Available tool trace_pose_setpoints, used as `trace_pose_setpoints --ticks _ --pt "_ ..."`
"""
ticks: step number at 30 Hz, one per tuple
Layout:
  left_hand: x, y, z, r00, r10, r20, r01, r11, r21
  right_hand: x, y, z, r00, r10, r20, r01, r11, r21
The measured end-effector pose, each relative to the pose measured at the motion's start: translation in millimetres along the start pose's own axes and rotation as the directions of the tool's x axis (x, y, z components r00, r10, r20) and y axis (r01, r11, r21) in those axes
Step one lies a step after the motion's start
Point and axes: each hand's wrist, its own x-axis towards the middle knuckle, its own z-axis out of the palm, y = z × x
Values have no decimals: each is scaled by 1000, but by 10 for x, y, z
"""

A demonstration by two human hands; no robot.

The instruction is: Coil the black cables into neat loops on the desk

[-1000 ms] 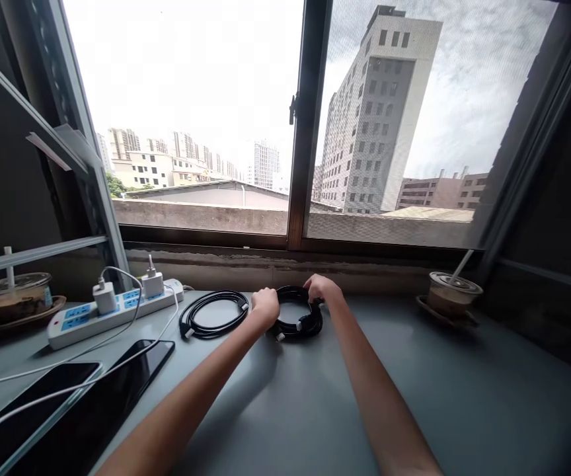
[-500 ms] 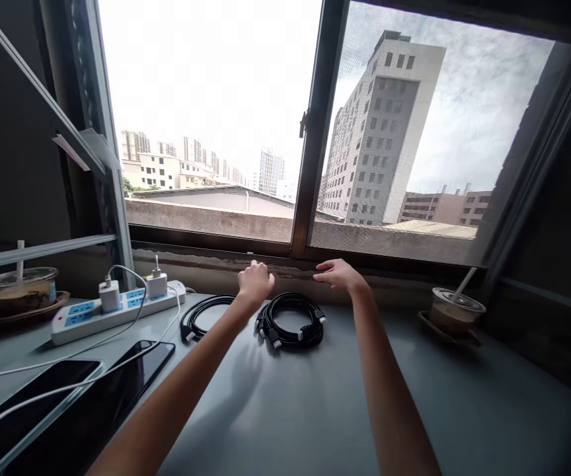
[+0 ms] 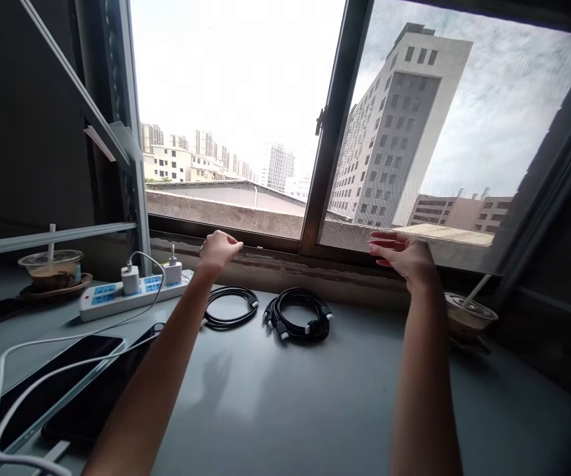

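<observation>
Two bundles of black cable lie on the table: a thin cable coil (image 3: 230, 322) on the left and a thicker cable coil (image 3: 299, 332) in the middle, with several plugs, some white-tipped, around it. My left hand (image 3: 219, 251) is raised above and behind the thin coil, touching nothing. Its fingers bend loosely, partly hidden behind the hand, and look empty. To the right, my right hand (image 3: 407, 256) hangs in the air before the window, its fingers bent but apart, with nothing in them. Both hands are clear of the coils.
A power strip (image 3: 112, 305) with two white chargers stands at the left, white cords (image 3: 42, 342) trailing from it across dark phones or tablets (image 3: 62, 387). Lidded drink cups stand at the left (image 3: 52, 271) and right (image 3: 468, 314). A window sill (image 3: 275, 264) borders the table (image 3: 315, 410).
My hands have moved apart, the left toward the left and the right toward the right, both higher up. The thin coil is now less covered by my left arm. The view has shifted slightly.
</observation>
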Motion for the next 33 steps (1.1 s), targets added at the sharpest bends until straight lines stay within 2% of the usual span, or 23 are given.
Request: trace_pose_setpoints --ticks 3,7,12,17,20,23,25,27,30,33 --pt "-8 -25 -138 999 -3 -46 1 999 -34 -44 -82 48 999 -29 -21 30 999 36" --pt "-65 0 -301 992 49 -115 -61 992 -107 -104 -180 128 994 -105 -33 106 994 30" --pt "-133 17 -399 979 80 -190 -124 965 -231 -132 -236 222 983 -171 -72 173 985 21" --pt "-159 -32 -440 991 60 -119 -86 970 -226 -37 -43 250 987 -118 -109 111 991 -68" --pt "-234 17 -540 986 126 -106 -147 965 -219 9 56 182 979 -83 -188 64 992 -107" --pt "-330 135 -588 971 207 -123 -232 942 -244 19 55 117 982 -70 -176 66 997 -29" --pt "-368 209 -520 962 259 -89 -273 933 -235 13 23 120 983 -93 -160 97 995 19" --pt "-382 259 -373 955 297 15 -288 937 -196 -2 -20 166 977 -139 -164 144 989 19" --pt "-402 314 -103 948 251 196 -255 967 -2 -52 -104 282 975 -186 -124 186 982 -15" --pt "-445 364 97 905 236 354 -279 957 75 -125 -199 390 982 -184 -45 184 983 -7"
